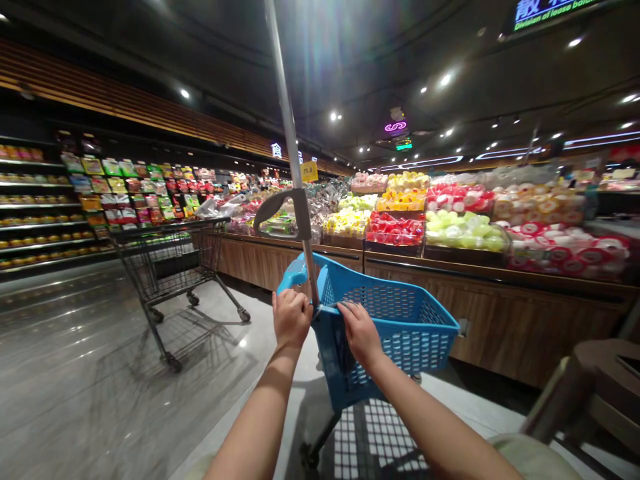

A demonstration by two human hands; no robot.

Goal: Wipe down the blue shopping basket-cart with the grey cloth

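two hands (293, 317) on cart (415, 300), lengthwise pointing rightward

1. Hanging sign (550, 15), near, upper right: green lettering reads "Division of loose", the next word cut off after what appears to be "ba". Above it, a large blue-white character reads "散"; the remainder is cropped.
2. Yellow tag (310, 171), centre, above the produce display (395, 230): black figures, apparently "15.8"; the second digit is unclear.
3. Lit wall sign (277, 151), far, left of centre: first character reads "食"; those to its right are partly hidden.
4. Purple sign (395, 127) and green sign (404, 147), far, right of centre: illegible.
5. Packets (135, 187), left shelves: print too small to read.
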